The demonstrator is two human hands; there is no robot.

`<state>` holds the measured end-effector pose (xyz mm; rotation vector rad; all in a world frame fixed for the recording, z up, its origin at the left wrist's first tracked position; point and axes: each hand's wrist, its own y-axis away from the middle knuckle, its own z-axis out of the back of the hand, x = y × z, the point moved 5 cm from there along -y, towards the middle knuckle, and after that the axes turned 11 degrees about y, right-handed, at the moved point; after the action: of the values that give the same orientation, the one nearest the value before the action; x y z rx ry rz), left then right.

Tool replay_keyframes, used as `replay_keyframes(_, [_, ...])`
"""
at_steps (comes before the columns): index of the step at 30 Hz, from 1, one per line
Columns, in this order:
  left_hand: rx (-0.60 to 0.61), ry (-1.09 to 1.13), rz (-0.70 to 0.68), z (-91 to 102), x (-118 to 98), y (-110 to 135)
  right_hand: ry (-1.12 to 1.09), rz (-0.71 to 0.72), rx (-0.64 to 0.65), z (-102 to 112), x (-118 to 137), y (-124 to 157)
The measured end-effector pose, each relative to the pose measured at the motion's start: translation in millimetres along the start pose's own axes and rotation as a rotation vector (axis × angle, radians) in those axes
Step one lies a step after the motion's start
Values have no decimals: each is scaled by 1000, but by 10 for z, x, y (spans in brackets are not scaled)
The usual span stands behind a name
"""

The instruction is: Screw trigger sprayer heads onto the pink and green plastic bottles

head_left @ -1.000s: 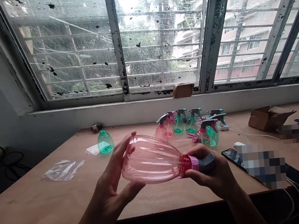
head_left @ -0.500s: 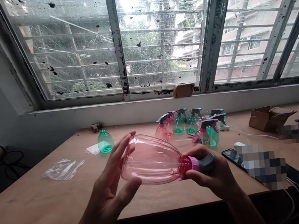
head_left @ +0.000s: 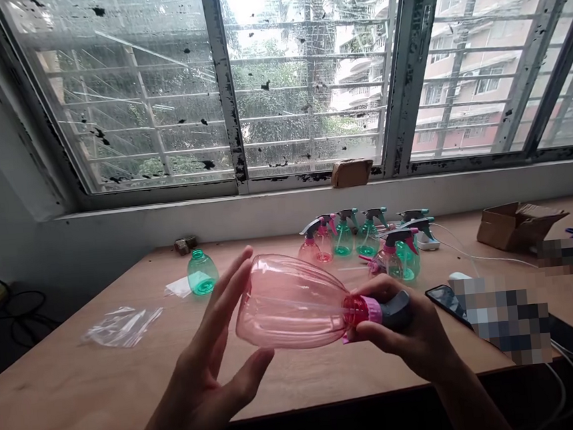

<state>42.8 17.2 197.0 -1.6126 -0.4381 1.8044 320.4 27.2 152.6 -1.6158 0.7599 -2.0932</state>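
A clear pink spray bottle (head_left: pixel 289 302) lies sideways in the air above the table, its base to the left and its pink collar and dark grey spray head to the right. My right hand (head_left: pixel 407 328) is closed round the collar and neck. Beside the base is my left hand (head_left: pixel 211 355), fingers and thumb spread apart; whether a fingertip touches the plastic I cannot tell. Inside the bottle a thin straw shows faintly. Behind my left hand stands a green bottle (head_left: pixel 202 273) with no spray head.
Several pink and green spray bottles (head_left: pixel 367 235) stand at the back. A plastic bag (head_left: pixel 123 326) lies left on the wooden table (head_left: pixel 71 394). To the right are a phone (head_left: pixel 447 302), white cables and an open cardboard box (head_left: pixel 511 232).
My left hand has loosened from the bottle's base, its fingers and thumb now further clear. The bottle has turned slightly about its length; my right hand keeps its hold.
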Motion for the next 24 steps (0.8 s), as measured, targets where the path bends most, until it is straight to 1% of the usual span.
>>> replay_keyframes(2, [-5, 16, 24, 16, 30, 29, -8, 1, -4, 14, -6, -3])
replay_keyframes(4, [18, 53, 52, 41, 74, 38, -11, 4, 4, 18, -7, 0])
replay_keyframes(7, [31, 95, 70, 71, 113, 4, 3, 17, 8, 14, 6, 8])
replay_keyframes(10, [16, 42, 17, 73, 97, -40, -2, 26, 8, 6, 22, 5])
replay_keyframes(13, [95, -13, -63, 39, 74, -35, -34, 16, -11, 8, 26, -6])
replay_keyframes(16, [121, 3, -30, 59, 116, -3, -38, 3, -29, 13, 23, -11])
replay_keyframes(18, [113, 40, -11, 76, 129, 5, -21, 8, -31, 14, 22, -9])
replay_keyframes(22, [41, 68, 8, 84, 106, -31, -8, 24, -4, 4, 29, -6])
replay_keyframes(24, [59, 41, -33, 57, 69, -45, -6, 15, 0, 1, 37, -9])
